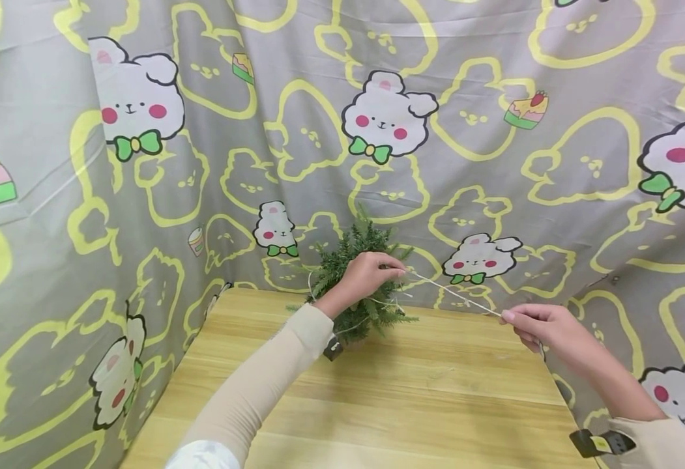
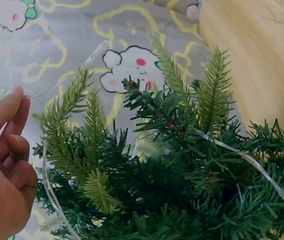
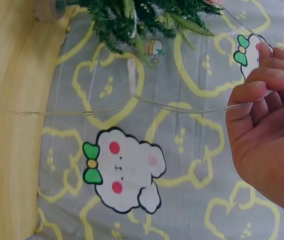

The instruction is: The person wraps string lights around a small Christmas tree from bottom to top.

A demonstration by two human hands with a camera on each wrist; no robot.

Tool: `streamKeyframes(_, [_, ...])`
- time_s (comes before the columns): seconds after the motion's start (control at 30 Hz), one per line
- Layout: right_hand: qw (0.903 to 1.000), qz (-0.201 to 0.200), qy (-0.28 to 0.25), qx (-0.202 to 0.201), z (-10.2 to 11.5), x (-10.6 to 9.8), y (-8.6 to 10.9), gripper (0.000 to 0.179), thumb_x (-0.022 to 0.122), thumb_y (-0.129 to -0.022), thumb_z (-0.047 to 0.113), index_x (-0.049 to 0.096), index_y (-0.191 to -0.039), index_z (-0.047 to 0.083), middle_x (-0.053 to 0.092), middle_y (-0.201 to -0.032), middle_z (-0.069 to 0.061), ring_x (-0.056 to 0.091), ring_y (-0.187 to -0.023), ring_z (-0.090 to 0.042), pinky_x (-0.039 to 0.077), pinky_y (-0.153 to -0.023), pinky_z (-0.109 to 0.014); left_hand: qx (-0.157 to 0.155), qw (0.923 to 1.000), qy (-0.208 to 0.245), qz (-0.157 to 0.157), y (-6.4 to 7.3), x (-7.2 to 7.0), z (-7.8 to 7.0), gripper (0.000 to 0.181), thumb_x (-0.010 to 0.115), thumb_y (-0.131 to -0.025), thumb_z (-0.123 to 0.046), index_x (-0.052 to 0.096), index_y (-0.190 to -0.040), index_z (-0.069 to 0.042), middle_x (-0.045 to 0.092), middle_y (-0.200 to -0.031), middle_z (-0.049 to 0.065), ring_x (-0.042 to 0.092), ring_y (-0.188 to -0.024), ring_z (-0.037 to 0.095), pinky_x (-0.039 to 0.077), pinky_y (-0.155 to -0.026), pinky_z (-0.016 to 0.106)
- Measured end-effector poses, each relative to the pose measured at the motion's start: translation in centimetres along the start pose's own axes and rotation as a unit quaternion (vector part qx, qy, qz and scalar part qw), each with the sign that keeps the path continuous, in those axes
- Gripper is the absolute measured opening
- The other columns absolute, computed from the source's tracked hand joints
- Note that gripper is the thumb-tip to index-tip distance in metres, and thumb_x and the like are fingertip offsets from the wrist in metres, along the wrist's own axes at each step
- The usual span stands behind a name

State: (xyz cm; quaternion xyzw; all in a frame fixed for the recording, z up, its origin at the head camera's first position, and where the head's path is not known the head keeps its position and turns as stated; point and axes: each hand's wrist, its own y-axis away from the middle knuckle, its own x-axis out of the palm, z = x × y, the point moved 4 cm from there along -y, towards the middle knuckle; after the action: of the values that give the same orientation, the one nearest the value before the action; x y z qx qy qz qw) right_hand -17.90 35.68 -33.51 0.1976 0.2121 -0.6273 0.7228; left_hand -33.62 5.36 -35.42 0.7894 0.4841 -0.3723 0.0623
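Observation:
A small green artificial Christmas tree stands near the back of the wooden table, partly hidden by my left arm. A thin clear string-light wire loops around its branches and stretches off to the right. My left hand, in front of the tree's upper part, pinches the wire between thumb and fingertips; the left wrist view shows this hand beside the branch tips. Out to the right, my right hand pinches another stretch of the wire. A small white bulb sticks up from the wire in the right wrist view.
The wooden table reaches back to a grey curtain printed with white bears and yellow outlines, which hangs behind and on both sides. A round brown base shows under the tree. A black device is strapped to my right wrist.

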Motion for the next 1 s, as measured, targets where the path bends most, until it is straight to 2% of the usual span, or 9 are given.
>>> streamKeyframes(0.17, [0.9996,0.009,-0.003,-0.026,-0.2,-0.8,1.1,0.027,0.053,-0.106,0.024,0.067,-0.104,0.001,0.050,-0.065,-0.001,0.053,-0.063,-0.026,0.047,-0.067,-0.031,-0.014,0.9997,0.018,-0.012,0.0,-0.3,0.5,0.017,0.066,-0.097,-0.038,0.078,-0.108,-0.031,0.073,-0.116,-0.010,0.067,-0.095,0.004,0.055,-0.081,0.031])
streamKeyframes(0.3, [0.9933,0.012,-0.070,-0.091,-0.2,-2.0,1.9,0.020,0.048,-0.107,0.007,0.066,-0.098,0.003,0.050,-0.067,-0.002,0.048,-0.062,-0.028,0.045,-0.060,-0.035,-0.023,0.9994,0.007,-0.026,-0.1,-0.4,0.8,0.017,0.066,-0.097,-0.040,0.077,-0.107,-0.032,0.073,-0.116,-0.011,0.066,-0.092,0.004,0.054,-0.077,0.032])
streamKeyframes(0.37, [0.9824,0.022,-0.130,-0.133,-0.1,-2.6,2.2,0.025,0.042,-0.106,-0.002,0.065,-0.098,0.002,0.050,-0.068,-0.003,0.044,-0.062,-0.029,0.040,-0.058,-0.038,-0.024,0.9992,-0.005,-0.032,-0.1,-0.4,0.8,0.018,0.066,-0.097,-0.041,0.077,-0.107,-0.031,0.073,-0.115,-0.011,0.065,-0.089,0.004,0.052,-0.075,0.032])
streamKeyframes(0.43, [0.9670,0.027,-0.191,-0.167,0.1,-3.1,2.3,0.032,0.037,-0.104,-0.010,0.068,-0.103,0.001,0.052,-0.070,-0.003,0.041,-0.061,-0.030,0.035,-0.055,-0.040,-0.025,0.9990,-0.015,-0.033,-0.1,-0.3,0.8,0.019,0.065,-0.098,-0.041,0.077,-0.108,-0.030,0.073,-0.114,-0.012,0.064,-0.086,0.004,0.051,-0.073,0.031])
streamKeyframes(0.5, [0.9537,0.026,-0.236,-0.185,0.4,-3.3,2.2,0.035,0.034,-0.103,-0.012,0.067,-0.106,-0.001,0.052,-0.072,-0.003,0.039,-0.060,-0.030,0.032,-0.055,-0.041,-0.022,0.9989,-0.026,-0.031,-0.1,-0.1,0.7,0.020,0.065,-0.098,-0.040,0.077,-0.109,-0.028,0.073,-0.112,-0.012,0.064,-0.083,0.004,0.050,-0.071,0.030])
streamKeyframes(0.57, [0.9514,0.003,-0.246,-0.185,0.7,-3.3,1.8,0.034,0.036,-0.104,-0.011,0.068,-0.107,-0.001,0.054,-0.071,-0.002,0.039,-0.058,-0.028,0.032,-0.052,-0.041,-0.017,0.9987,-0.041,-0.027,-0.2,0.1,0.6,0.021,0.064,-0.099,-0.039,0.077,-0.110,-0.028,0.073,-0.111,-0.012,0.064,-0.081,0.004,0.050,-0.070,0.030])
streamKeyframes(0.77, [0.9653,-0.083,-0.220,-0.113,1.7,-2.4,-0.1,0.017,0.054,-0.104,0.006,0.071,-0.101,0.006,0.054,-0.070,0.001,0.048,-0.053,-0.017,0.043,-0.049,-0.032,0.012,0.9930,-0.118,-0.003,-0.8,1.0,-0.5,0.021,0.064,-0.100,-0.035,0.075,-0.116,-0.028,0.073,-0.115,-0.011,0.066,-0.090,0.004,0.054,-0.075,0.029])
streamKeyframes(0.87, [0.9670,-0.096,-0.220,-0.087,2.4,-1.9,-1.1,0.014,0.059,-0.103,0.013,0.072,-0.100,0.009,0.055,-0.069,0.002,0.049,-0.054,-0.014,0.045,-0.049,-0.029,0.037,0.9871,-0.156,0.000,-1.2,1.3,-1.4,0.022,0.063,-0.100,-0.035,0.075,-0.117,-0.028,0.073,-0.112,-0.012,0.067,-0.094,0.004,0.054,-0.077,0.027])
streamKeyframes(1.0, [0.9694,-0.098,-0.216,-0.063,3.3,-1.2,-2.4,0.013,0.063,-0.101,0.020,0.072,-0.099,0.011,0.055,-0.069,0.003,0.050,-0.055,-0.013,0.045,-0.050,-0.028,0.071,0.9838,-0.165,-0.003,-1.7,1.4,-3.2,0.023,0.062,-0.100,-0.038,0.074,-0.119,-0.030,0.073,-0.108,-0.016,0.066,-0.091,0.000,0.052,-0.073,0.022])
